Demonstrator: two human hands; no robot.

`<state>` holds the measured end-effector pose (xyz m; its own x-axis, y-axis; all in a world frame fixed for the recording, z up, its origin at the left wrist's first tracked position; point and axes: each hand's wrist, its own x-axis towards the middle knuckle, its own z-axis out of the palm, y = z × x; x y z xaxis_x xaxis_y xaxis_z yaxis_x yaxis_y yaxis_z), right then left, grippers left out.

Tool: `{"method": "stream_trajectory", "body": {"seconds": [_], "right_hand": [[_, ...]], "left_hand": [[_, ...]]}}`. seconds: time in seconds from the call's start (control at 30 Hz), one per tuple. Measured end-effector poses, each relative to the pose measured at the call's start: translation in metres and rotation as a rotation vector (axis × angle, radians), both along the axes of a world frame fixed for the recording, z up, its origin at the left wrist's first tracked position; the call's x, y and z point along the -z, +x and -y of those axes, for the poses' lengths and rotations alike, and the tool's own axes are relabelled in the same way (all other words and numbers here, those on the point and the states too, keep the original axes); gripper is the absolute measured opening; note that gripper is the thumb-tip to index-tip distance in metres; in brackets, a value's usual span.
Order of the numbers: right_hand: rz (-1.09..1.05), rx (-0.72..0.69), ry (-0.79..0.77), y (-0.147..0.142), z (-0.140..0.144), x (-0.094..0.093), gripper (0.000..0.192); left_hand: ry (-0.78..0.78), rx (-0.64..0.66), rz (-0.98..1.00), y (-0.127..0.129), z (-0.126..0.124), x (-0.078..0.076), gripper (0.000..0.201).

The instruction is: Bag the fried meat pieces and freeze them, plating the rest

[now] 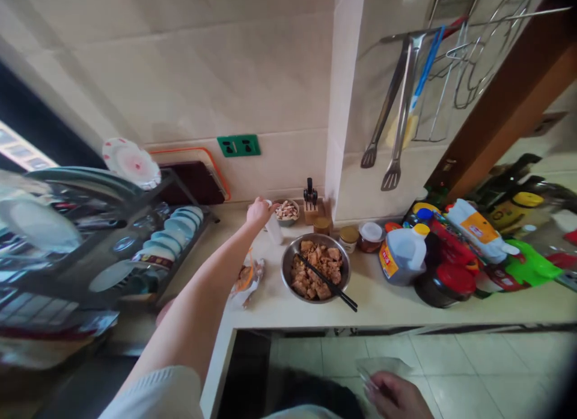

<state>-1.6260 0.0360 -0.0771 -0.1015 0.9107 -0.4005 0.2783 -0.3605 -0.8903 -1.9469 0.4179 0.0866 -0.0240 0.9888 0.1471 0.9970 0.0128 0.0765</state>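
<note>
My left hand (260, 213) reaches far across the counter, its fingers closed at the top of a white bottle (273, 231) near the wall. Just right of the bottle is a bowl of pale chopped pieces (287, 211). Low in front of the counter, above the floor, my right hand (399, 397) is closed on a thin clear plastic piece (383, 366), blurred in part. Between the hands stands a metal bowl of seasoned meat chunks (311, 287), with black chopsticks (331, 284) lying across it. An opened plastic packet (247, 281) lies left of this bowl.
A dish rack (180, 269) with plates and bowls fills the left. Jars (348, 237), a jug with a yellow cap (403, 253) and several bottles crowd the right. A knife block (311, 213) stands at the wall; spatulas (392, 175) hang above.
</note>
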Motion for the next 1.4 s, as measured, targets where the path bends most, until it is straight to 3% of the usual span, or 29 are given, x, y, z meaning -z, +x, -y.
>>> {"method": "stream_trajectory", "body": {"seconds": [0.1, 0.2, 0.27, 0.4, 0.5, 0.57, 0.6, 0.63, 0.67, 0.7, 0.73, 0.83, 0.9, 1.03, 1.13, 1.23, 1.33, 1.4], "right_hand": [[-0.199, 0.248, -0.059, -0.038, -0.013, -0.008, 0.045], [-0.276, 0.400, -0.042, -0.059, -0.026, -0.030, 0.047], [-0.335, 0.389, -0.051, -0.067, -0.034, -0.047, 0.047], [-0.462, 0.157, -0.150, -0.086, -0.052, -0.064, 0.049], [-0.483, 0.046, -0.163, -0.098, -0.066, -0.061, 0.046], [-0.522, 0.014, -0.162, -0.102, -0.077, -0.058, 0.046], [-0.554, -0.004, -0.160, -0.103, -0.083, -0.057, 0.046], [-0.590, -0.024, -0.160, -0.103, -0.090, -0.057, 0.046], [-0.628, -0.042, -0.161, -0.102, -0.098, -0.057, 0.045], [-0.659, -0.058, -0.168, -0.101, -0.107, -0.058, 0.045], [-0.677, -0.074, -0.182, -0.100, -0.115, -0.059, 0.044], [-0.660, -0.162, -0.280, -0.097, -0.138, -0.064, 0.044], [-0.618, -0.301, -0.352, -0.096, -0.149, -0.066, 0.047], [-0.483, -0.603, -0.405, -0.102, -0.158, -0.067, 0.048], [-0.419, -0.684, -0.367, -0.111, -0.160, -0.066, 0.043], [-0.385, -0.663, -0.300, -0.122, -0.162, -0.063, 0.040], [-0.342, -0.524, -0.206, -0.131, -0.160, -0.061, 0.043], [-0.286, -0.461, -0.065, -0.136, -0.156, -0.060, 0.042]], "left_hand": [[-0.050, 0.024, 0.033, -0.002, -0.019, 0.016, 0.060], [-0.083, 0.060, 0.079, 0.001, -0.031, 0.021, 0.062], [-0.093, 0.074, 0.116, 0.003, -0.036, 0.018, 0.064], [-0.052, 0.048, 0.175, 0.003, -0.031, 0.001, 0.054], [0.131, 0.153, 0.297, 0.001, 0.011, -0.013, 0.041], [0.156, 0.384, 0.547, 0.003, 0.065, -0.013, 0.036], [0.020, 0.558, 0.710, 0.007, 0.098, -0.008, 0.035], [-0.217, 0.745, 0.861, 0.013, 0.132, 0.000, 0.037], [-0.459, 0.851, 0.987, 0.019, 0.165, 0.012, 0.042], [-0.626, 0.836, 1.093, 0.027, 0.196, 0.025, 0.047], [-0.659, 0.722, 1.191, 0.034, 0.222, 0.040, 0.049], [-0.569, 0.200, 1.522, 0.046, 0.269, 0.079, 0.038], [-0.457, -0.019, 1.610, 0.045, 0.282, 0.091, 0.040], [-0.223, -0.184, 1.539, 0.037, 0.295, 0.091, 0.039], [-0.116, -0.263, 1.535, 0.033, 0.305, 0.085, 0.033], [0.102, -0.387, 1.425, 0.026, 0.317, 0.079, 0.025], [0.379, -0.515, 1.213, 0.024, 0.330, 0.072, 0.024], [0.276, -0.479, 1.293, 0.032, 0.336, 0.071, 0.026]]}}
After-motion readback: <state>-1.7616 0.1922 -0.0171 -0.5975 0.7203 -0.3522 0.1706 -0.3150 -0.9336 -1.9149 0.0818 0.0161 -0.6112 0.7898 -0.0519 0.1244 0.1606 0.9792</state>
